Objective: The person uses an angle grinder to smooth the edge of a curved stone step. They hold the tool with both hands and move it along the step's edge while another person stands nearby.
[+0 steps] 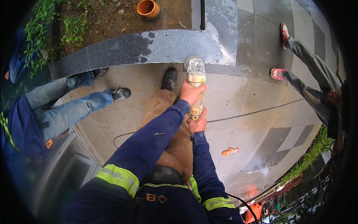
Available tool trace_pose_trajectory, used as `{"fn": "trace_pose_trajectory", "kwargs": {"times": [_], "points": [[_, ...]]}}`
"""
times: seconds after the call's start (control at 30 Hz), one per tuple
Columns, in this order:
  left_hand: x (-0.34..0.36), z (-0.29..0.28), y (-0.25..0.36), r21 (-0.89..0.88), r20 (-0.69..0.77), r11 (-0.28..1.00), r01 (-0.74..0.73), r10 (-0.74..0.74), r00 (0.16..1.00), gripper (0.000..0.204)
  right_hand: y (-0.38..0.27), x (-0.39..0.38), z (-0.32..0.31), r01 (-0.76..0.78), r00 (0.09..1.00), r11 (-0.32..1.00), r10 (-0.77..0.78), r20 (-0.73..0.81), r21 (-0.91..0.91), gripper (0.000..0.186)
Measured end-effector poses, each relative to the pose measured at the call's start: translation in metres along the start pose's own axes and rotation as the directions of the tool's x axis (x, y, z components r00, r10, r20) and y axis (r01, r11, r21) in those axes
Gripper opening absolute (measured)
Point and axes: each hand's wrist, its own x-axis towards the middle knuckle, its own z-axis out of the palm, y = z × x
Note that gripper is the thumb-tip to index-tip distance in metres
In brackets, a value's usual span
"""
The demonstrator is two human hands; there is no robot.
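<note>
Both of my hands hold a dusty yellow angle grinder (pixel 196 76) out in front of me. My left hand (pixel 191 92) wraps round the middle of its body, just behind the head. Lower down, my right hand (pixel 197 122) grips the rear end. The grinder's round grey disc (pixel 189 61) lies at the front edge of a grey stone curb (pixel 164 46); whether it touches the stone is hard to tell. Dark wet blotches mark the curb's left part, and a pale streak runs across its right corner.
An orange pipe (pixel 148 9) stands in the muddy planter beyond the curb. People stand at the left, in jeans (pixel 74 108), and at the right, in red shoes (pixel 278 74). A black cable (pixel 257 111) crosses the tiles. An orange-and-white glove (pixel 230 151) lies at the right.
</note>
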Motion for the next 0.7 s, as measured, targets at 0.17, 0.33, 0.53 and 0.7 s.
{"fn": "trace_pose_trajectory", "kwargs": {"times": [0.17,0.33,0.53,0.7], "points": [[0.022,0.015,0.010,0.053,-0.075,0.997,-0.059,0.063,0.995,0.044,-0.017,0.024,-0.011,-0.001,1.000,1.000,0.001,0.009,-0.019,0.087],[0.026,0.029,0.013,0.095,-0.063,0.995,-0.026,0.032,0.998,0.043,-0.022,0.022,-0.018,-0.014,0.998,1.000,0.014,-0.063,0.003,0.085],[0.022,0.007,0.015,-0.022,-0.052,0.998,-0.053,0.052,0.997,0.046,-0.023,0.020,-0.010,0.006,1.000,1.000,-0.006,0.025,0.000,0.087],[0.044,0.022,0.039,0.059,-0.046,0.997,-0.047,0.050,0.998,0.058,-0.037,0.048,-0.014,0.020,1.000,0.999,-0.020,-0.004,0.043,0.086]]}}
